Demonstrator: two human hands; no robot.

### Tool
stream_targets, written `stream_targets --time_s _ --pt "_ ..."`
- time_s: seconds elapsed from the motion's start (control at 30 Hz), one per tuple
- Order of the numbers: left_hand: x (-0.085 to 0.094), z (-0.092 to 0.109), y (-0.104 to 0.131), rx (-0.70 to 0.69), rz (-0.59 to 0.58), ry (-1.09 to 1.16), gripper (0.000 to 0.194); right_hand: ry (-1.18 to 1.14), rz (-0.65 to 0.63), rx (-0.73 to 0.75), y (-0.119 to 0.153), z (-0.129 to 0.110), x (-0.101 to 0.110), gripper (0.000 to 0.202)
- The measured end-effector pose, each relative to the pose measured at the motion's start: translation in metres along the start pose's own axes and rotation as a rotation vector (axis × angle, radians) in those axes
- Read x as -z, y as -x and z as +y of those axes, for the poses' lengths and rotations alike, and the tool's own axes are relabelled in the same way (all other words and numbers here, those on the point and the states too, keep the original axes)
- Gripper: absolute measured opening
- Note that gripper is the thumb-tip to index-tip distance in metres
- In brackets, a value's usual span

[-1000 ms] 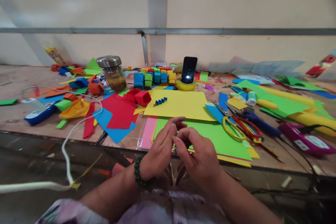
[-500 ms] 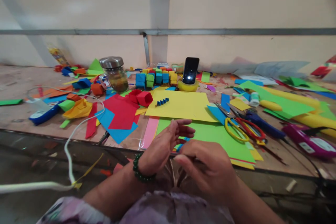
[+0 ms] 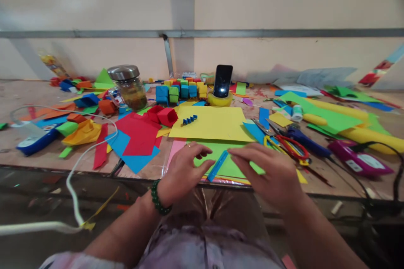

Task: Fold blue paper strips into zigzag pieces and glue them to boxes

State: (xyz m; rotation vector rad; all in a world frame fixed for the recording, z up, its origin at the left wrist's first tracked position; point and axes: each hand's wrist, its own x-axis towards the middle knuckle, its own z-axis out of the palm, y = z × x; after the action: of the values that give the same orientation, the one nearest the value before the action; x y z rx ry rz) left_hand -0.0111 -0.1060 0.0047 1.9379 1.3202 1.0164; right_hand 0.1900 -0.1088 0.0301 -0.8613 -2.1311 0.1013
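A narrow blue paper strip [image 3: 217, 166] slants between my hands over the green sheet [image 3: 235, 168] near the table's front edge. My right hand [image 3: 268, 172] pinches its upper end between thumb and fingertips. On the strip's left side, my left hand [image 3: 188, 167] has thumb and fingers apart and holds nothing; a dark green bead bracelet is on that wrist. Beyond the hands lies a yellow sheet [image 3: 214, 124], with a small zigzag-folded dark blue strip [image 3: 190, 120] on it.
Scissors [image 3: 293, 147] and a purple tool [image 3: 360, 157] lie at right. A phone [image 3: 223, 80] stands behind the yellow sheet, beside folded paper cubes [image 3: 179, 91]. A glass jar [image 3: 129, 88], red paper [image 3: 137, 132] and a white cable [image 3: 71, 180] are at left.
My hands have moved apart, and the blue strip between them now shows along its length. My left fingers have turned downward. The view has shifted slightly to the right.
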Motion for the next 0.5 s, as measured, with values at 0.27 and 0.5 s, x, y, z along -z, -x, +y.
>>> stream_targets --time_s 0.27,0.5 --pt "-0.017 -0.008 0.015 0.01 -0.14 -0.215 0.029 0.093 -0.343 0.033 0.003 0.052 -0.016 0.034" --pt "-0.017 -0.009 0.021 -0.012 -0.14 -0.245 0.028 0.064 -0.376 0.032 0.012 0.061 -0.022 0.03"
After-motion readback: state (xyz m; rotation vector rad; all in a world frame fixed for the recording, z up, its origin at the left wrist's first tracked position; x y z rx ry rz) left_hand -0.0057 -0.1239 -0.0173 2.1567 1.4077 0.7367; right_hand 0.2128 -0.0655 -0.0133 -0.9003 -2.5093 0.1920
